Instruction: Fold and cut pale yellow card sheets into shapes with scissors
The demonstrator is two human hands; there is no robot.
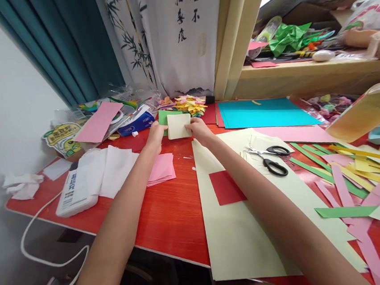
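Note:
Both arms reach toward the back of the red table. My left hand pinches the left edge of a small cream paper square, and my right hand holds its right edge. A green paper piece lies just behind and left of the square. Pink squares are stacked beside my left forearm. Under my right forearm, a dark red square rests on large cream sheets. Black-handled scissors lie partly open on those sheets.
Paper strips are scattered at the right. Blue sheets and a pile of folded yellow pieces lie at the back. A white tissue pack and a blue box stand left. A bottle stands at the right.

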